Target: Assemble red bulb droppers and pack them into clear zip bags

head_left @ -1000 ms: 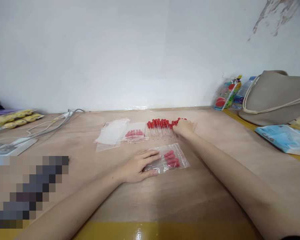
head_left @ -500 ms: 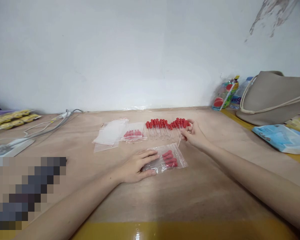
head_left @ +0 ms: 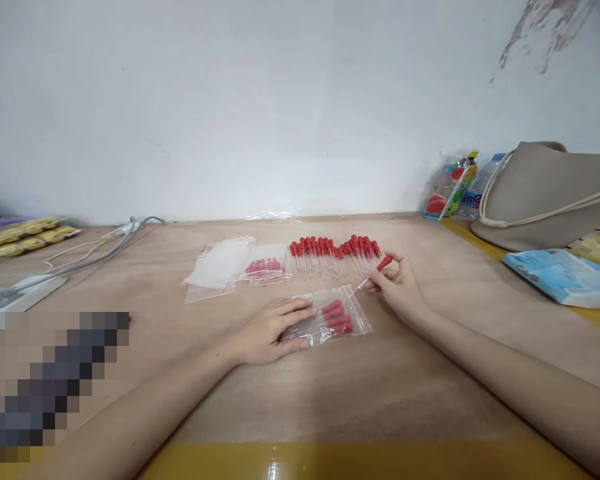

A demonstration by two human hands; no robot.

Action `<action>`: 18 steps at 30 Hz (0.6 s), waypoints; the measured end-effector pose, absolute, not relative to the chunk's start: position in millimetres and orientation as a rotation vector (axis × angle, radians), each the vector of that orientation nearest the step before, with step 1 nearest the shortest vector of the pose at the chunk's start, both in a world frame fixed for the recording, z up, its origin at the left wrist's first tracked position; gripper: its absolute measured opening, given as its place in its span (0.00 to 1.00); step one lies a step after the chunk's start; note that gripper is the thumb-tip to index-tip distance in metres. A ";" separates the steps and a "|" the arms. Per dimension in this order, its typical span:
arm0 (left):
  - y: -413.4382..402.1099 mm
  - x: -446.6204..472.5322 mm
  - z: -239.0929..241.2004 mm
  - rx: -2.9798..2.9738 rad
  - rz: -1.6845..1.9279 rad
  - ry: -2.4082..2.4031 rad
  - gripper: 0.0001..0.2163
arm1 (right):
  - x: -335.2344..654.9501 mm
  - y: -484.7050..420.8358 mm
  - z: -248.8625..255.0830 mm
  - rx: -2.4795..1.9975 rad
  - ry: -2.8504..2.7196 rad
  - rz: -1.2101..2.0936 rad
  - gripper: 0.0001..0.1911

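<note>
My left hand (head_left: pixel 275 331) lies flat on the near end of a clear zip bag (head_left: pixel 361 319), its thumb and fingers apart. Inside that bag several glass droppers with red bulbs (head_left: pixel 338 319) lie side by side. My right hand (head_left: pixel 401 285) is closed on one dropper (head_left: pixel 385 262), held slantwise with its red bulb up and its glass tip close to the bag's right end. Behind the bag, a row of loose droppers (head_left: pixel 325 248) lies with bulbs toward the wall. Left of the row are filled bags (head_left: pixel 266 265) and a stack of flat bags (head_left: pixel 223 263).
At the left are a power strip with cables (head_left: pixel 27 293) and yellow packets (head_left: pixel 30 237). Bottles (head_left: pixel 447 190), a grey bag (head_left: pixel 550 193) and a blue packet (head_left: pixel 560 277) stand or lie at the right. A white wall (head_left: pixel 300 113) closes off the back.
My right hand has drawn a dropper away from the row, moving right and toward me, and its red bulb now shows. My left hand has stayed on the bag.
</note>
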State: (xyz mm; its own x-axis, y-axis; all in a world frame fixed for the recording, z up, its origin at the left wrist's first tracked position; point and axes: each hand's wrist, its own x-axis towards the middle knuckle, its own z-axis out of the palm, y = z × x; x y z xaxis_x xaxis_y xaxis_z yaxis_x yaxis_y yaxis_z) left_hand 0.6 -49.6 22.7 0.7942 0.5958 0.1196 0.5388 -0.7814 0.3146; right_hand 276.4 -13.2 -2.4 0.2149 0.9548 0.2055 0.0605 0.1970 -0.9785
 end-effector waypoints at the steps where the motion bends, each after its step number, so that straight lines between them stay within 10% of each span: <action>1: -49.8 0.7 22.9 2.718 0.309 0.883 0.25 | 272.9 -15.6 -2.3 -1.153 -1.154 0.930 0.32; 18: -52.9 1.4 24.6 2.649 0.374 0.898 0.30 | 266.5 -25.2 -2.7 -1.075 -1.365 1.245 0.21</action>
State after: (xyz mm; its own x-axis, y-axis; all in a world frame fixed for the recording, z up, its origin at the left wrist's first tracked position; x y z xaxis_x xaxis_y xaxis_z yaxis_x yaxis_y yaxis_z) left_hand 1.4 -52.9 24.6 0.7684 0.6239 0.1426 0.5406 -0.7520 0.3772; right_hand 266.5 -25.2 -2.7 -0.1481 0.9850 0.0887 0.0017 0.0899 -0.9959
